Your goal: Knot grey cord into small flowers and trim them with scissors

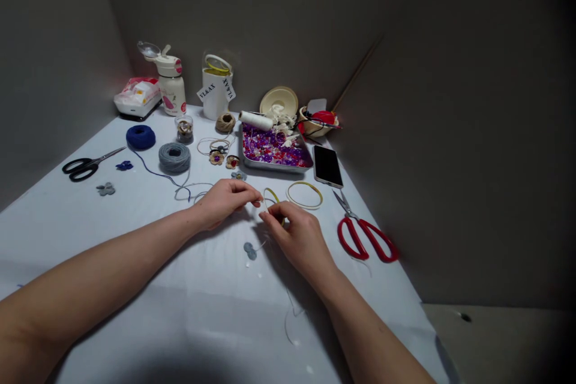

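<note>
Over the middle of the table, my right hand (294,228) is closed on a thin white and yellow hoop (272,194), part of which is hidden behind the fingers. My left hand (228,201) is in a pinch at the hoop's left side; what sits between its fingertips is too small to make out. Below the hands lies a small grey crocheted piece (251,251) with a pale thread running up toward my right hand. A loose strand of thread (290,297) trails on the table underneath. A second hoop (305,195) rests flat just beyond my right hand.
Red-handled scissors (360,231) and a phone (328,165) lie right. A metal tray (279,166) of purple beads stands behind. Grey yarn (174,158), blue yarn (141,137), black scissors (87,166) and small crocheted flowers (107,189) are left; a bottle (171,87) is at back.
</note>
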A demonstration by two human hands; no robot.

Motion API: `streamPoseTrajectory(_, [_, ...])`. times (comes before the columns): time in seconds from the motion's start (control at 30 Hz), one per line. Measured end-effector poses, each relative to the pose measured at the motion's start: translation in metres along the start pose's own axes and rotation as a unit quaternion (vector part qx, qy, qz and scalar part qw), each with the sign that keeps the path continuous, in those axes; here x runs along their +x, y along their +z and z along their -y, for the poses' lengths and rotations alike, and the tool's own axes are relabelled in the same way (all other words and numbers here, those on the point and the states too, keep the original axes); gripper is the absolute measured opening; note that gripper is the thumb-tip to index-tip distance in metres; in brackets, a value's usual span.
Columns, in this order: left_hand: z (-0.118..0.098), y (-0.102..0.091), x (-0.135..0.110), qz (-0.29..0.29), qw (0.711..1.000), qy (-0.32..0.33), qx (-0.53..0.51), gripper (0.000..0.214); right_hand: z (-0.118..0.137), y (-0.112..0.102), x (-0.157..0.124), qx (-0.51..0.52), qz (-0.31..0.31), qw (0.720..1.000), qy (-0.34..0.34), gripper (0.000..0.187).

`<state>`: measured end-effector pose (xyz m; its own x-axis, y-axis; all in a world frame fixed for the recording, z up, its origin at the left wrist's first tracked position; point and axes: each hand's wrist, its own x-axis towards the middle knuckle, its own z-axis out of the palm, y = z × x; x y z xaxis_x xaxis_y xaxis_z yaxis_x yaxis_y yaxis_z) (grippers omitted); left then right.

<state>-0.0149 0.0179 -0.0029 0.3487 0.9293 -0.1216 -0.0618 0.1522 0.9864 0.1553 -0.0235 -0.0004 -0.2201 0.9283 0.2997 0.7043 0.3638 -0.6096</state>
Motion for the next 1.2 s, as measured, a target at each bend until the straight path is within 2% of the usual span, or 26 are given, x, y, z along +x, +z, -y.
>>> streamPoseTrajectory(0.2, [0.0,-0.001,-0.001,0.0,0.999,0.019,0.041,0.011,-0.001,0.001,-0.001,-0.007,-0.006,1.0,-0.006,0.013])
streamPoseTrajectory(0.43, [-0.005,-0.002,-0.003,-0.02,0.983,0.11,0.146,0.007,0.0,0.0,-0.001,-0.01,-0.012,1.0,-0.011,0.014])
streamPoseTrajectory(0.63, [-0.003,0.0,-0.004,-0.025,0.972,0.142,0.183,0.01,0.0,0.0,-0.001,-0.012,-0.009,1.0,-0.011,0.015])
streamPoseTrajectory(0.9, [0.004,0.0,-0.003,-0.044,0.924,0.243,0.293,0.015,0.0,0.001,-0.002,-0.023,-0.01,1.0,-0.018,0.015])
streamPoseTrajectory(1.2, [0.006,0.0,-0.005,-0.05,0.887,0.289,0.356,0.014,0.0,0.002,-0.003,-0.034,-0.015,0.999,-0.026,0.016])
